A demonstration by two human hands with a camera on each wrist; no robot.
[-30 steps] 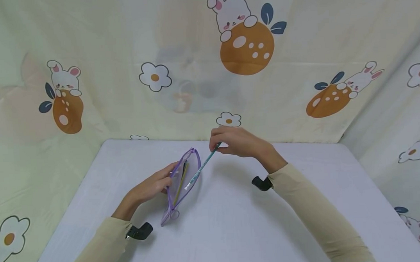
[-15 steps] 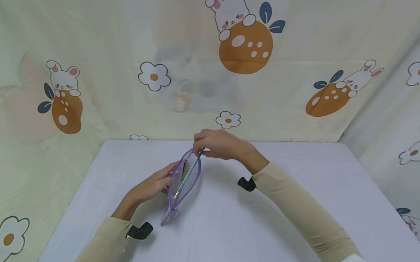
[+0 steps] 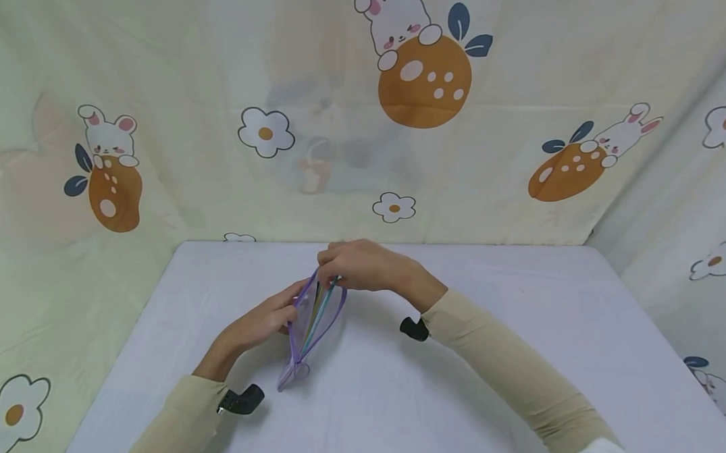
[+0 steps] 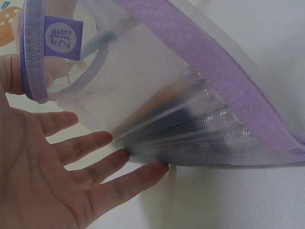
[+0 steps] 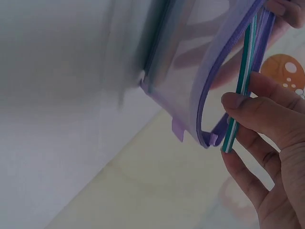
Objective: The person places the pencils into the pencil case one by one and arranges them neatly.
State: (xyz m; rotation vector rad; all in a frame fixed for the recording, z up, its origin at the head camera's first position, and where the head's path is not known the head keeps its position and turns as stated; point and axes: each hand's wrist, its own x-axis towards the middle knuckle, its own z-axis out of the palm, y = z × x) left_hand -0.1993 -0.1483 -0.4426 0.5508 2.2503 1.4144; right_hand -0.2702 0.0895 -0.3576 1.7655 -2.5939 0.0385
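A see-through mesh pencil pouch with a purple zip edge stands on the table, its mouth spread. My left hand holds its left side. In the left wrist view, the thumb is at the rim and the other fingers reach along the outside of the mesh. Between thumb and fingers, my right hand pinches the upper end of a green-and-white striped pencil. The pencil's lower part is inside the pouch, beside a yellowish pencil. Dark and orange-brown contents show blurred through the mesh.
The white table meets a cream curtain printed with rabbits and flowers at its back edge. Black cameras sit at both wrists. A purple label is sewn on one end of the pouch.
My right hand has moved left and lower to the pouch mouth. The green pencil, first slanting over the opening, has slid down inside. My left hand and the pouch stay nearly in place.
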